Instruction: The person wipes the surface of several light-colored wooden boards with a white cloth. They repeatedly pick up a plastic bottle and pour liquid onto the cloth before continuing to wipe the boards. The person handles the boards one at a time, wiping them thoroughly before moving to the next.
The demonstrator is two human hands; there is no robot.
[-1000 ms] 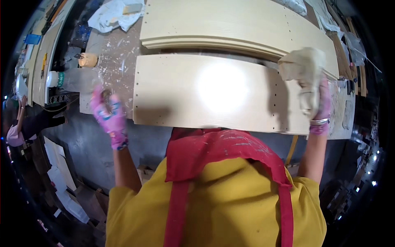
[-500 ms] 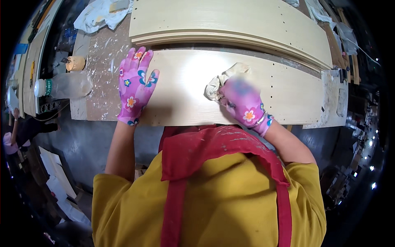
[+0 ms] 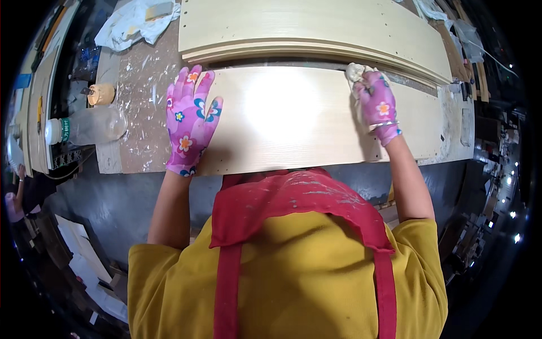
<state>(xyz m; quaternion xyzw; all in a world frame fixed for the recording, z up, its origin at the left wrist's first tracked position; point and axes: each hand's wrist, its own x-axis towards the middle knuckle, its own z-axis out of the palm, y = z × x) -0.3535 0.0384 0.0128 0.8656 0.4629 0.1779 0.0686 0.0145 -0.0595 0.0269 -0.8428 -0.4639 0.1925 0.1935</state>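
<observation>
A pale wooden board (image 3: 293, 124) with small drilled holes lies lengthwise before me on the workbench. My left hand (image 3: 191, 124), in a pink flowered glove, rests flat over its left end with the fingers stretched out. In a matching glove, my right hand (image 3: 379, 104) is closed around a cream cloth (image 3: 355, 73) at the board's far edge, toward the right. A bracelet (image 3: 385, 124) circles the right wrist. Part of the cloth is hidden beneath the fingers.
Beyond the board lie stacked pale boards (image 3: 305, 22). On the paint-spattered bench (image 3: 141, 101), at left, are a clear plastic bottle (image 3: 90, 125) lying on its side, a small orange-tan container (image 3: 101, 94) and a white cloth (image 3: 130, 28). Another person (image 3: 20, 192) shows at far left.
My right hand has moved with the cloth to the right and away from me, from mid-board to the far edge. The left hand stays on the left end.
</observation>
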